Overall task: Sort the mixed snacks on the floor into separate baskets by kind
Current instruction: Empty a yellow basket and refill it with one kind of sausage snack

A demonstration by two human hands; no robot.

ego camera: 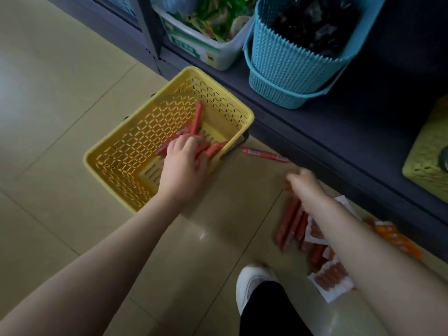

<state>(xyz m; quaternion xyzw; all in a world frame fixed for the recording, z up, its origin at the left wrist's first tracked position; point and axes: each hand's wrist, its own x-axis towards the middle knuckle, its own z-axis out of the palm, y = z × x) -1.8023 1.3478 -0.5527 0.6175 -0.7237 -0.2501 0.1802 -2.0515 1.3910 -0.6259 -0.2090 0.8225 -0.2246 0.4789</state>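
A yellow basket [135, 151] with perforated walls sits on the tiled floor [60, 117], holding several red sausage sticks [196, 118]. The left hand [184, 163] reaches into it, fingers curled round a bunch of those sticks at the basket's near corner. One loose sausage stick [265, 155] lies on the floor just beside the basket. The right hand [304, 181] hovers above the floor, blurred, so its grip cannot be told. Beneath its forearm lies a pile of sausage sticks [289, 224] and flat sausage packets [332, 277]. On the dark shelf [315, 122] stand a white bin [194, 44] of green-wrapped snacks and a blue basket [278, 59] of dark packets.
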